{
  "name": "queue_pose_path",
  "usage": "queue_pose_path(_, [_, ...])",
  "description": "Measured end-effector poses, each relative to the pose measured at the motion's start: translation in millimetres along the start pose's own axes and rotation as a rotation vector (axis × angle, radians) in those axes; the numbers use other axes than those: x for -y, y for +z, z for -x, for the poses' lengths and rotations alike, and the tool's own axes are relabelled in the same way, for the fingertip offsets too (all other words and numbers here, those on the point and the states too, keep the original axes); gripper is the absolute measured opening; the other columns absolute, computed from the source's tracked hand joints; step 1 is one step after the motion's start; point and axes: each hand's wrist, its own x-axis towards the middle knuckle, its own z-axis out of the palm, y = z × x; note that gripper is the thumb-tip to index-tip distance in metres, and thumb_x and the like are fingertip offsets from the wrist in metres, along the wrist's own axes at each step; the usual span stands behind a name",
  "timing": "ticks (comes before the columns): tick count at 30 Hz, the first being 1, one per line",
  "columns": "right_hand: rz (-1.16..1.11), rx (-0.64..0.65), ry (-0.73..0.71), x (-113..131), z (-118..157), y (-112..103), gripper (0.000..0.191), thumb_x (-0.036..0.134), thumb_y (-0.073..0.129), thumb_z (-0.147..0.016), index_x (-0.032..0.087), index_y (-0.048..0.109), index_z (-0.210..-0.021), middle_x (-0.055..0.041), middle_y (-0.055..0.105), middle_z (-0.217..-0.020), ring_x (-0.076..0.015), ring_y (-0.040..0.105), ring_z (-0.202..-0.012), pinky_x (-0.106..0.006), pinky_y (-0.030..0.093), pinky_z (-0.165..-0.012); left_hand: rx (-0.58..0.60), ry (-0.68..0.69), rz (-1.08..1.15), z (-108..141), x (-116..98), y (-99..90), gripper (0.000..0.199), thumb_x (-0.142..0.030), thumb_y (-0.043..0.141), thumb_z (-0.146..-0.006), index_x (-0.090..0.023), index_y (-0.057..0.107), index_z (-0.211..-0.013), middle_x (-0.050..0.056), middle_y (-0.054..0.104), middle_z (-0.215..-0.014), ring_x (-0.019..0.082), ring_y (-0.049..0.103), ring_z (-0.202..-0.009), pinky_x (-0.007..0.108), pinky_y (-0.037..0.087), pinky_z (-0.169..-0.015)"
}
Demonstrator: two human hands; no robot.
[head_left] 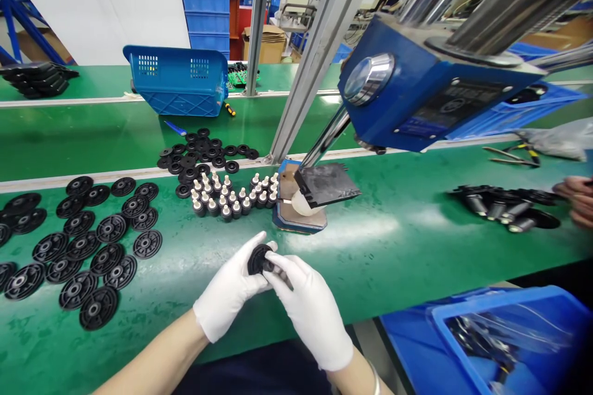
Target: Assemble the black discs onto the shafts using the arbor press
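Observation:
My left hand (230,289), in a white glove, is closed around the edge of a round black plastic wheel (257,259). From the other side my gloved right hand (308,302) pinches at the wheel's face; a small dark piece seems to show between its fingers, too covered to name. Both hands are over the near part of the green bench (370,259). Beyond them stand several black cylinders with white tips (227,200), upright in a cluster. Large black spoked discs (83,245) lie to the left. Small black rings (204,151) are heaped farther back.
A blue bench press (417,86) rises on the right, its base (301,222) beyond my hands. A blue basket (178,83) stands behind. Black parts with silver cylinders (504,207) lie near another person's hand (579,197). A blue bin (445,333) is at lower right.

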Motion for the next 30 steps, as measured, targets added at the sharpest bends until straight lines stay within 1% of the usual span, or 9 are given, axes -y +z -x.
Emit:
queue_pose_path(2, [-0.081, 0.012, 0.05, -0.2, -2.8, -0.4, 0.017, 0.022, 0.055, -0.092, 0.024, 0.063, -0.107, -0.0024, 0.067, -0.095, -0.0182, 0.065, -0.083, -0.03, 0.055, -0.074, -0.003, 0.009, -0.033, 0.1, -1.0, -0.7, 0.08, -0.02, 0.075, -0.072, -0.022, 0.037, -0.143, 0.012, 0.048, -0.142, 0.029, 0.044, -0.131, 0.043, 0.037, -0.108])
queue_pose_path(4, [-0.063, 0.011, 0.037, -0.8, -2.9, -0.3, 0.017, 0.021, 0.055, -0.092, 0.024, 0.063, -0.106, -0.0023, 0.067, -0.093, -0.0187, 0.065, -0.082, -0.031, 0.055, -0.073, -0.002, 0.008, -0.054, 0.2, -1.1, -1.8, 0.079, -0.019, 0.075, -0.072, -0.022, 0.039, -0.142, 0.011, 0.048, -0.141, 0.028, 0.043, -0.132, 0.042, 0.036, -0.11])
queue_pose_path(8, [0.108, -0.004, -0.083, -1.9, 2.4, 1.9, 0.026, 0.022, 0.047, -0.095, 0.021, 0.058, -0.119, -0.0064, 0.066, -0.094, -0.0225, 0.064, -0.083, -0.036, 0.055, -0.071, -0.003, -0.035, -0.018, -0.3, 1.1, -3.2, 0.07, -0.026, 0.071, -0.079, -0.023, 0.039, -0.141, 0.012, 0.047, -0.143, 0.03, 0.045, -0.13, 0.044, 0.045, -0.102])
queue_pose_path(10, [0.141, 0.008, -0.098, -1.4, 4.6, 2.8, 0.028, 0.023, 0.048, -0.095, 0.021, 0.056, -0.121, -0.0081, 0.065, -0.096, -0.0238, 0.063, -0.086, -0.038, 0.055, -0.073, -0.028, -0.038, -0.045, -1.0, 2.4, -3.7, 0.065, -0.03, 0.068, -0.082, -0.024, 0.04, -0.14, 0.011, 0.049, -0.141, 0.029, 0.047, -0.128, 0.043, 0.049, -0.098])
queue_pose_path(15, [-0.054, 0.093, -0.083, 1.9, 6.8, 2.4, 0.047, 0.013, 0.05, -0.09, 0.02, 0.043, -0.136, -0.0074, 0.064, -0.1, -0.0206, 0.063, -0.083, -0.037, 0.057, -0.075, -0.111, 0.109, -0.372, 0.1, 2.2, -3.9, 0.057, -0.031, 0.062, -0.086, -0.028, 0.042, -0.139, 0.003, 0.056, -0.136, 0.022, 0.052, -0.125, 0.037, 0.041, -0.107])
queue_pose_path(19, [-0.176, 0.034, -0.021, 4.6, 10.2, 1.6, 0.042, 0.012, 0.047, -0.091, 0.022, 0.048, -0.131, -0.0064, 0.064, -0.104, -0.0189, 0.063, -0.088, -0.035, 0.057, -0.081, -0.145, 0.18, -0.642, 2.9, 3.0, -1.6, 0.058, -0.029, 0.057, -0.087, -0.03, 0.038, -0.142, 0.0, 0.058, -0.134, 0.019, 0.056, -0.12, 0.031, 0.043, -0.105])
queue_pose_path(23, [-0.167, -0.009, -0.022, 7.5, 13.8, 2.6, 0.04, 0.012, 0.046, -0.091, 0.02, 0.049, -0.129, -0.0082, 0.064, -0.107, -0.0201, 0.063, -0.094, -0.036, 0.056, -0.085, -0.102, 0.223, -0.728, 4.3, 3.4, -2.6, 0.058, -0.027, 0.054, -0.088, -0.031, 0.035, -0.143, -0.002, 0.054, -0.139, 0.017, 0.053, -0.124, 0.027, 0.042, -0.104])
queue_pose_path(27, [-0.136, -0.031, -0.05, 7.7, 17.6, 4.6, 0.037, 0.012, 0.045, -0.092, 0.019, 0.049, -0.128, -0.0085, 0.064, -0.104, -0.0204, 0.063, -0.092, -0.036, 0.057, -0.081, -0.049, 0.225, -0.766, 6.8, 0.9, -5.2, 0.056, -0.03, 0.053, -0.09, -0.033, 0.035, -0.143, -0.004, 0.053, -0.14, 0.015, 0.051, -0.126, 0.025, 0.039, -0.107])
queue_pose_path(30, [-0.089, -0.061, -0.121, 5.4, 21.1, 7.1, 0.041, 0.011, 0.044, -0.093, 0.019, 0.044, -0.133, -0.0098, 0.062, -0.108, -0.0216, 0.061, -0.096, -0.038, 0.056, -0.082, -0.063, 0.242, -0.795, 8.5, 1.3, -4.5, 0.056, -0.029, 0.053, -0.09, -0.033, 0.036, -0.143, -0.003, 0.054, -0.139, 0.015, 0.052, -0.125, 0.026, 0.041, -0.106])
